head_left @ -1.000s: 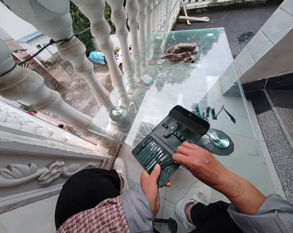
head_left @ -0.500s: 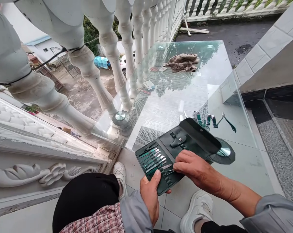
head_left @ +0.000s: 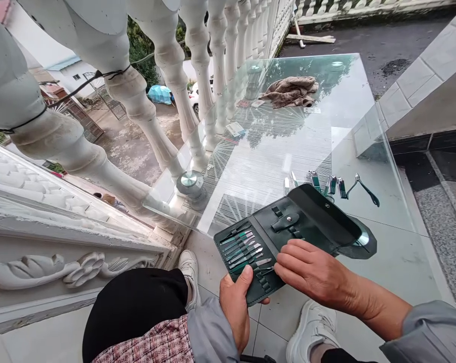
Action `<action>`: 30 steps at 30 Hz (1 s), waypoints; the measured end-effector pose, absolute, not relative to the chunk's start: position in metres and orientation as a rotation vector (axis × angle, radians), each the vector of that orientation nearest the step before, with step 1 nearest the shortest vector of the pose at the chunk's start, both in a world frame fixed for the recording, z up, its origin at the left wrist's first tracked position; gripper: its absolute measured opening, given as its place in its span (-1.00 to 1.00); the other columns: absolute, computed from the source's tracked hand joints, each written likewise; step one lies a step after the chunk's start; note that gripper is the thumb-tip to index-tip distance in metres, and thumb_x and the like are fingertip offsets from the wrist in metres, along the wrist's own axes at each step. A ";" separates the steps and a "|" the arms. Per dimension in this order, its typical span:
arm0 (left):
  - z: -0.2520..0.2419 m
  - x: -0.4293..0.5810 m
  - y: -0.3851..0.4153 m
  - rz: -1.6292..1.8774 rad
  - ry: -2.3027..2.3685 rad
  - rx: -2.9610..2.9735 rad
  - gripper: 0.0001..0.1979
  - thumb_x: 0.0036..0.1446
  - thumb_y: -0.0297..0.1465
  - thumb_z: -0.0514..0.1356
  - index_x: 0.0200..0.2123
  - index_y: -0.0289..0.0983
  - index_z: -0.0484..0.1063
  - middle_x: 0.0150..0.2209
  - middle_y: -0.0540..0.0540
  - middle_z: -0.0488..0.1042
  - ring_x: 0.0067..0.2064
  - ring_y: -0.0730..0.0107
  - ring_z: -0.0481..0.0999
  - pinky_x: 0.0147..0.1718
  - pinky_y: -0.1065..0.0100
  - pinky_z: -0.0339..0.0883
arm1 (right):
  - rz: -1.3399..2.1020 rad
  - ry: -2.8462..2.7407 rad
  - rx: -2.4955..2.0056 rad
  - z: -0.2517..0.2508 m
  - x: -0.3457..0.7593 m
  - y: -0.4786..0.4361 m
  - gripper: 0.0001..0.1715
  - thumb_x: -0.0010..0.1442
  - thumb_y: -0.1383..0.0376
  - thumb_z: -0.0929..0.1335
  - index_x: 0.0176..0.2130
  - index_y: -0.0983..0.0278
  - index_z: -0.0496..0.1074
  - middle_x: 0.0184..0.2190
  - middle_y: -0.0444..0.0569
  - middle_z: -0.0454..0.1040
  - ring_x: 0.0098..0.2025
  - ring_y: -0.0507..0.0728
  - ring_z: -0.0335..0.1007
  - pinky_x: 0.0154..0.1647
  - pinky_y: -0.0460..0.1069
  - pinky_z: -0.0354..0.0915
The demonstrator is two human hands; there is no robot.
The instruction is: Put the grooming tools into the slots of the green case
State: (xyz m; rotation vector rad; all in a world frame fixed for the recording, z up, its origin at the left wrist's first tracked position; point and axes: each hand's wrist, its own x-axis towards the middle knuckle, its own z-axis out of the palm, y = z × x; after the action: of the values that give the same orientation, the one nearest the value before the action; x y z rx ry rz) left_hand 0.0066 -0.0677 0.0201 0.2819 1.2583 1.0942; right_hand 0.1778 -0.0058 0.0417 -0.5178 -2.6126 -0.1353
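Observation:
A dark green manicure case lies unfolded over the near edge of the glass table. My left hand grips its lower corner, thumb on top and fingers underneath. A row of slim metal manicure tools sits in elastic loops on the near panel, with several loops at the lower end unfilled. My right hand is closed over the panel's right edge, its fingertips pinched at the end of a slim metal tool by the lower loops. The fingers partly hide that tool, so its exact kind is unclear.
On the glass table, beyond the case, lie nail clippers and green-handled nippers. Farther back are a crumpled brown cloth and a small box. White balusters line the left side.
The view has shifted slightly, so the table and case appear farther right. My right hand stays at the same tool, its fingers a little lower along the panel edge. My left hand keeps its grip.

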 end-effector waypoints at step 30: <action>0.019 0.009 -0.071 1.068 1.228 0.253 -0.42 -0.07 0.06 0.21 -0.31 -0.40 0.41 -0.38 -0.14 0.41 -0.41 0.35 0.42 -0.52 0.36 0.39 | 1.799 -1.025 -1.402 0.060 0.163 -0.028 -0.64 0.06 0.12 0.38 -0.17 0.24 0.37 -0.48 -0.15 0.33 -0.50 -0.02 0.23 -0.44 -0.06 0.24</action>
State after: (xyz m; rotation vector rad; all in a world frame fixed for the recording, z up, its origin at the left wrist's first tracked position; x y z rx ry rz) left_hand 0.0092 -0.0710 0.0189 0.2530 1.2276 1.0678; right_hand 0.1632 -0.0276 0.0599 -1.4019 -1.0251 1.7987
